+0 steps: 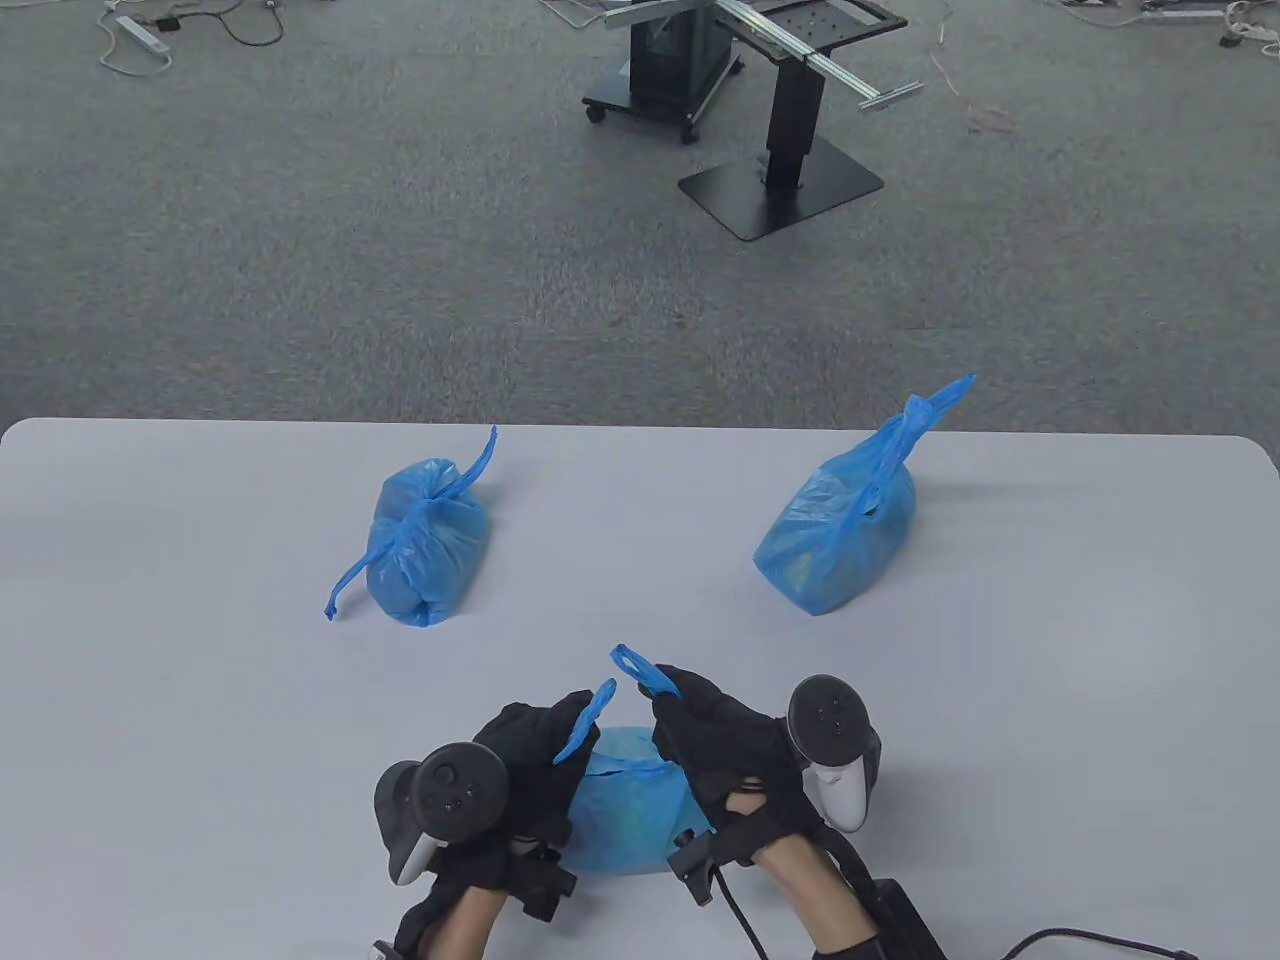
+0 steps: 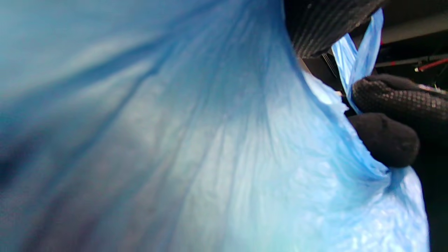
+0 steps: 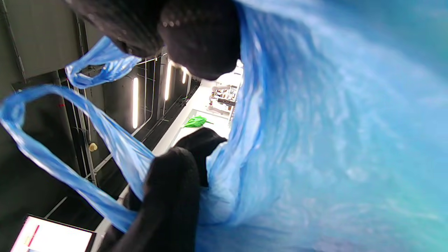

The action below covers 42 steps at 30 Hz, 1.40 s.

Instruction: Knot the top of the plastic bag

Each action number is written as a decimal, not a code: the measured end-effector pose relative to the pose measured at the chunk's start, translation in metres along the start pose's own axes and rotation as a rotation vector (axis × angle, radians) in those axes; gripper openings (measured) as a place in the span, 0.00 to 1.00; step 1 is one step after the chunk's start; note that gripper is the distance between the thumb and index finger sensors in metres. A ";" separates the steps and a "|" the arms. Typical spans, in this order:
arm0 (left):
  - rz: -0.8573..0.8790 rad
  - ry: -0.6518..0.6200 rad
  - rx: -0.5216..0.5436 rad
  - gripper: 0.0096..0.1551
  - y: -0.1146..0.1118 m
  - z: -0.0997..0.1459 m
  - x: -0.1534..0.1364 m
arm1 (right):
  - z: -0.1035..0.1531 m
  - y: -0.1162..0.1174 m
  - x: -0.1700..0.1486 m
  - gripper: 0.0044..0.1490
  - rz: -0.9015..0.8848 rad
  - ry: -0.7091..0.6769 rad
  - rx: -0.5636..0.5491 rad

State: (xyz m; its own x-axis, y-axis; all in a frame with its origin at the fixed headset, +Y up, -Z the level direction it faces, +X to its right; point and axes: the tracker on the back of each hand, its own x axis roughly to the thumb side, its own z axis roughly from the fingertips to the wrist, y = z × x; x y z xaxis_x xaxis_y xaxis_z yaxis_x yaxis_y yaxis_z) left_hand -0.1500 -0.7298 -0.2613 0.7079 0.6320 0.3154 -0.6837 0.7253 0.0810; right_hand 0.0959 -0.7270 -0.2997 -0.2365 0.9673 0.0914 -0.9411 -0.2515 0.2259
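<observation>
A blue plastic bag lies on the white table at the front edge, between my two hands. My left hand pinches one handle strip that sticks up from the bag. My right hand pinches the other handle loop. In the left wrist view the bag's film fills the frame, with gloved fingertips pressed into it at the right. In the right wrist view the bag and a handle loop show under my gloved fingers.
Two other blue bags with their tops knotted lie farther back, one at the left and one at the right. Black stands are on the carpet beyond the table. A cable trails at the front right.
</observation>
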 end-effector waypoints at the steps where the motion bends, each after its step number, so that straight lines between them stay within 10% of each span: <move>1: -0.016 -0.006 -0.001 0.28 -0.001 0.000 0.001 | 0.001 0.001 0.001 0.35 0.033 0.009 -0.004; 20: -0.178 -0.035 -0.034 0.28 -0.007 -0.001 0.011 | 0.006 0.024 0.014 0.61 0.318 -0.098 0.188; 29: -0.224 -0.055 -0.047 0.27 -0.010 -0.001 0.015 | 0.007 0.023 0.017 0.38 0.225 -0.142 0.105; 42: -0.018 -0.002 -0.141 0.36 -0.008 -0.003 0.003 | 0.000 0.015 0.008 0.30 -0.025 -0.113 0.157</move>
State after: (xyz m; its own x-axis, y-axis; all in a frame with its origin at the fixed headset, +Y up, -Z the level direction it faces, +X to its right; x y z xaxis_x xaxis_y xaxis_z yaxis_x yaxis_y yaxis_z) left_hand -0.1416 -0.7332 -0.2637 0.7195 0.6180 0.3169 -0.6387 0.7680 -0.0473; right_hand 0.0802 -0.7229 -0.2952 -0.1765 0.9658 0.1899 -0.8951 -0.2377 0.3771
